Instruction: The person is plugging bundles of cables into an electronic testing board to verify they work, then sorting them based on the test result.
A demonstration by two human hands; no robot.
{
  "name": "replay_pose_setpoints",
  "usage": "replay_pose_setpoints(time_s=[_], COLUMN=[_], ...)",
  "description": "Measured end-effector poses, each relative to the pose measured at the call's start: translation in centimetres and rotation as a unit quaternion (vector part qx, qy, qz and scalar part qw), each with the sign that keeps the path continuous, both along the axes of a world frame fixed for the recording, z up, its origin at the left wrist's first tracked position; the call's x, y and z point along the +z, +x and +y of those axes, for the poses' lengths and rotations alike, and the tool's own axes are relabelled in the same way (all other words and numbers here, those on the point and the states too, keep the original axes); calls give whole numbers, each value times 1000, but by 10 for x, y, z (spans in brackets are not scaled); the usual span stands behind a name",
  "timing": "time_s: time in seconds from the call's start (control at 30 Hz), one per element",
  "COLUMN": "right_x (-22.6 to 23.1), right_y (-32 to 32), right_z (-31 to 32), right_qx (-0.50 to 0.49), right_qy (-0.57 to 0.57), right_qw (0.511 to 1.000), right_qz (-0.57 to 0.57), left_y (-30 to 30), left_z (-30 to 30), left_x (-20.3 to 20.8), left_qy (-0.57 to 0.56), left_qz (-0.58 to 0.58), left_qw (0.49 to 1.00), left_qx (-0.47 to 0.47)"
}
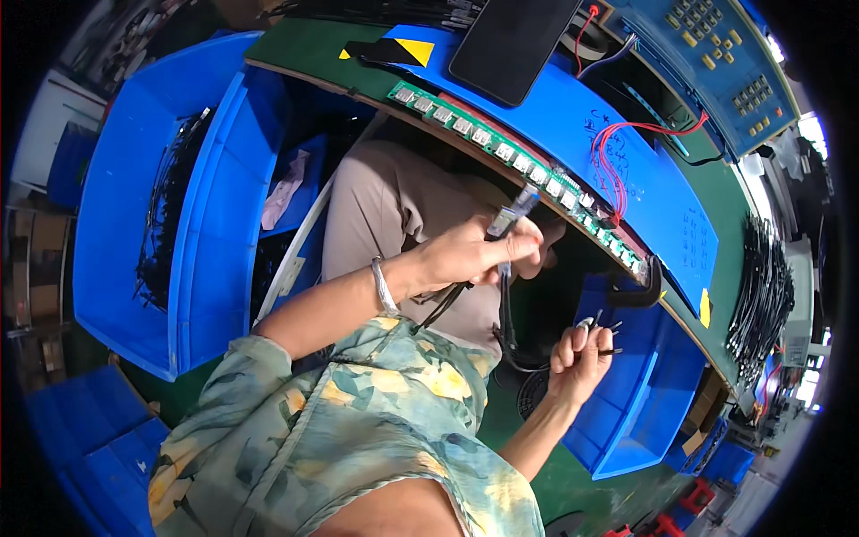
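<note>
My left hand (488,252) is closed around black cables with metal-ended plugs (503,222) that stick up past the fingers. One plug tip, bluish, points at the green circuit board (497,148) on the bench edge; whether it touches a socket I cannot tell. A row of silvery sockets runs along that board. Lower and to the right, my right hand (580,358) is closed on black cables, and several thin ends poke out beyond its fingers. Black cable lengths (508,345) hang down from my left hand and curve toward the right one.
Blue bins stand at the left (192,242) and under the bench at right (631,403); the left one holds black cables. On the bench lie a black phone (512,45), a blue sheet (667,197), red wires (613,152), a keypad device (716,63) and a black cable bundle (761,295).
</note>
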State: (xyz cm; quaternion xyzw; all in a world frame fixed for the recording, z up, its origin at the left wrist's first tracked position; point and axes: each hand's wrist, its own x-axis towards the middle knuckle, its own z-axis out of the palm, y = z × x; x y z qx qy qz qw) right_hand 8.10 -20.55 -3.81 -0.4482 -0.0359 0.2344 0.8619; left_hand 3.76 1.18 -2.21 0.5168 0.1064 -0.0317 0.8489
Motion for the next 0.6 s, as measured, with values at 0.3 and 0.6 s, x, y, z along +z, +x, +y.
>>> replay_pose_setpoints(time_s=[0.3,0.6], right_x=[54,39], right_y=[-1,3], right_z=[81,62], right_qx=[-65,-186], right_qy=[-227,-180], right_qw=[945,948], right_qz=[-225,-185], left_y=[2,-12], left_z=[-14,-3], left_x=[7,2], left_qy=[228,109], left_qz=[-52,-72], left_qw=[969,989], left_qx=[-75,-68])
